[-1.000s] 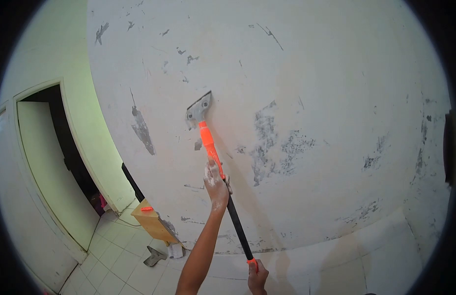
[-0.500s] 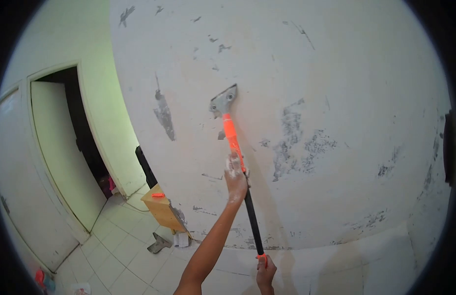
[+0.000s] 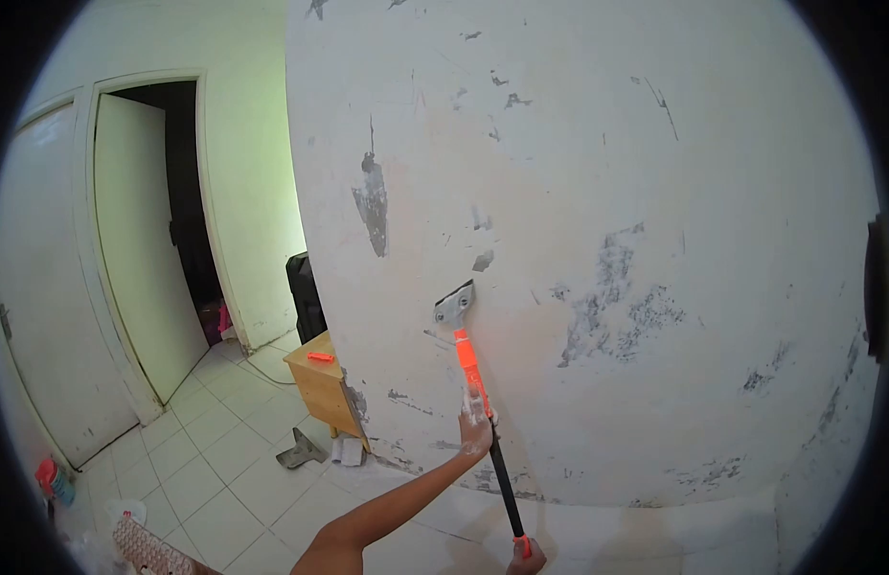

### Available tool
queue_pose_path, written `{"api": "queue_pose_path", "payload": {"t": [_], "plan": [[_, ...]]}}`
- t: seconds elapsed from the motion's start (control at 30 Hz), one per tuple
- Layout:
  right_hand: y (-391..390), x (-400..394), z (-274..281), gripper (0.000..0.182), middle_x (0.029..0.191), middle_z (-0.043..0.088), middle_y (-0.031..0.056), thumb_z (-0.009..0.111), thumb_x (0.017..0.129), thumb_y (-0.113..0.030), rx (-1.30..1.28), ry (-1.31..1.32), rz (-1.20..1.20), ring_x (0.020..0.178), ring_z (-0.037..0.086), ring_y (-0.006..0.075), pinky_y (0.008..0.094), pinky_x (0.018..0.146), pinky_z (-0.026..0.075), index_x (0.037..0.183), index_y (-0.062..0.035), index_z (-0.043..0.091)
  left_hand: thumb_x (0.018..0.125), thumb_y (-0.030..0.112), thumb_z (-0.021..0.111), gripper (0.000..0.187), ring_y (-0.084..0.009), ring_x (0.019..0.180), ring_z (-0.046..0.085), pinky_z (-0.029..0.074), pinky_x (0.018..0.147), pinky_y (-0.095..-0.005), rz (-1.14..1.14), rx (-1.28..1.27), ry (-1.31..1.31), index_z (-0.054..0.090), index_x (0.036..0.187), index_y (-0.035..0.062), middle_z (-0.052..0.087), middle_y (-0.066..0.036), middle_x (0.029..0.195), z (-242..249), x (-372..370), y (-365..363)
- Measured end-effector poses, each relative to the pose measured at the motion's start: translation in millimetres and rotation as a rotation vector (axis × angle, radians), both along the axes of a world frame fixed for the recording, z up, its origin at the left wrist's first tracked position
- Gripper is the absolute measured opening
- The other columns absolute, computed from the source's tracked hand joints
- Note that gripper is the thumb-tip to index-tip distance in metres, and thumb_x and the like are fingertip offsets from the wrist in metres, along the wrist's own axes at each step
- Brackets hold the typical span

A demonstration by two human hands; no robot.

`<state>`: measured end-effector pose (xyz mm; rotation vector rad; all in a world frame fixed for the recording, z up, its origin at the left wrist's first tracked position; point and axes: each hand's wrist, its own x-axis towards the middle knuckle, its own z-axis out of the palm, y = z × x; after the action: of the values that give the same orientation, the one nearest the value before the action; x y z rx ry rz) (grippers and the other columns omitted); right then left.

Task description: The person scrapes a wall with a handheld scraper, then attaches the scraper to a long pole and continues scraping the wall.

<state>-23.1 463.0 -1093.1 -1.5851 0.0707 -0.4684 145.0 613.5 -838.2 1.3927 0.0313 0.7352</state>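
A long-handled scraper with a grey metal head, orange grip sections and a black shaft leans up against the white wall. Its blade edge meets the wall below a small grey patch. My left hand, dusted with white powder, is wrapped around the shaft just under the upper orange grip. Lower down, my right hand grips the orange end of the handle and is partly cut off by the bottom of the view. Grey scraped patches mark the wall around the tool.
A wooden cabinet with an orange object on top stands at the wall's left edge. A grey flat tool lies on the tiled floor. Farther left is a partly open door. A black case is behind the cabinet.
The scraper and both hands have moved down, the head sliding lower on the wall. My view has turned somewhat left, bringing more floor into sight.
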Motion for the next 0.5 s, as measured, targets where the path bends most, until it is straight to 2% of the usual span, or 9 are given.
{"api": "queue_pose_path", "payload": {"t": [0.1, 0.17, 0.23, 0.27, 0.3, 0.37, 0.4, 0.47, 0.5], "plan": [[0.4, 10.0, 14.1, 0.025, 0.064, 0.051, -0.0048, 0.066, 0.095, -0.027, 0.005, -0.096, -0.022, 0.059, 0.041, 0.0097, 0.0291, 0.052, 0.034, 0.086, -0.0048, 0.071, 0.100, 0.066, 0.033, 0.061, -0.0118, 0.044, 0.047, 0.042, 0.038, -0.0294, 0.061, 0.014, -0.028, 0.045, 0.104, 0.0064, 0.041, 0.000, 0.057, 3.6, 16.9, 21.9], [5.3, 24.0, 33.9, 0.030, 0.058, 0.050, -0.0013, 0.064, 0.096, -0.027, -0.189, -0.079, -0.029, 0.055, 0.047, 0.0097, 0.0288, 0.052, 0.036, 0.085, 0.0002, 0.068, 0.100, 0.066, 0.033, 0.062, -0.0127, 0.042, 0.046, 0.042, 0.037, -0.0306, 0.030, -0.037, -0.064, 0.046, 0.105, 0.0055, 0.042, -0.001, 0.057, 39.9, 16.6, 32.8], [9.1, 23.7, 47.2, 0.029, 0.059, 0.052, 0.0011, 0.067, 0.094, -0.027, -0.103, -0.035, -0.016, 0.056, 0.048, 0.0118, 0.0303, 0.052, 0.037, 0.085, 0.0011, 0.068, 0.100, 0.066, 0.033, 0.062, -0.0128, 0.041, 0.046, 0.041, 0.036, -0.0308, 0.039, -0.059, -0.061, 0.045, 0.105, 0.0054, 0.042, -0.001, 0.057, 53.6, 15.8, 35.7], [11.1, 22.9, 49.1, 0.029, 0.060, 0.054, 0.0035, 0.069, 0.092, -0.026, -0.008, -0.006, -0.008, 0.056, 0.050, 0.0140, 0.0318, 0.053, 0.038, 0.084, 0.0019, 0.068, 0.100, 0.066, 0.033, 0.063, -0.0130, 0.040, 0.045, 0.041, 0.036, -0.0310, 0.046, -0.073, -0.075, 0.045, 0.105, 0.0052, 0.043, -0.002, 0.057, 54.3, 14.6, 36.6], [10.3, 19.3, 34.4, 0.029, 0.060, 0.054, 0.0035, 0.069, 0.092, -0.026, -0.021, -0.005, -0.005, 0.056, 0.050, 0.0140, 0.0318, 0.053, 0.038, 0.084, 0.0019, 0.068, 0.100, 0.066, 0.033, 0.063, -0.0130, 0.040, 0.045, 0.041, 0.036, -0.0310, 0.050, -0.085, -0.073, 0.045, 0.105, 0.0052, 0.043, -0.002, 0.057, 44.8, 12.3, 34.3], [10.3, 7.6, 9.0, 0.024, 0.065, 0.051, -0.0046, 0.068, 0.095, -0.026, -0.136, 0.021, -0.100, 0.059, 0.040, 0.0102, 0.0300, 0.052, 0.034, 0.083, -0.0049, 0.071, 0.099, 0.067, 0.032, 0.063, -0.0131, 0.040, 0.045, 0.041, 0.036, -0.0313, 0.062, -0.006, -0.039, 0.045, 0.104, 0.0055, 0.042, -0.002, 0.056, 23.8, 3.1, 22.1], [14.2, 7.5, 4.5, 0.024, 0.065, 0.051, -0.0046, 0.068, 0.095, -0.026, -0.139, 0.016, -0.095, 0.059, 0.040, 0.0102, 0.0300, 0.052, 0.034, 0.083, -0.0049, 0.071, 0.099, 0.069, 0.032, 0.064, -0.0139, 0.040, 0.045, 0.041, 0.036, -0.0317, 0.073, 0.019, -0.029, 0.045, 0.103, 0.0060, 0.042, -0.002, 0.055, 17.2, 0.6, 19.4], [21.3, 5.7, -0.1, 0.026, 0.067, 0.054, -0.0029, 0.067, 0.096, -0.027, 0.016, -0.140, -0.163, 0.061, 0.045, 0.0114, 0.0316, 0.055, 0.038, 0.085, -0.0045, 0.071, 0.099, 0.068, 0.031, 0.063, -0.0135, 0.040, 0.045, 0.041, 0.036, -0.0317, 0.069, 0.003, -0.072, 0.044, 0.102, 0.0061, 0.042, -0.002, 0.055, 22.6, 7.2, 26.9], [21.4, 6.3, 19.2, 0.026, 0.067, 0.054, -0.0029, 0.067, 0.096, -0.027, 0.018, -0.136, -0.164, 0.061, 0.045, 0.0114, 0.0316, 0.055, 0.038, 0.085, -0.0045, 0.071, 0.099, 0.068, 0.031, 0.063, -0.0132, 0.040, 0.045, 0.040, 0.036, -0.0317, 0.058, -0.010, -0.103, 0.044, 0.101, 0.0062, 0.042, -0.002, 0.055, 30.2, 7.9, 30.4]]}}
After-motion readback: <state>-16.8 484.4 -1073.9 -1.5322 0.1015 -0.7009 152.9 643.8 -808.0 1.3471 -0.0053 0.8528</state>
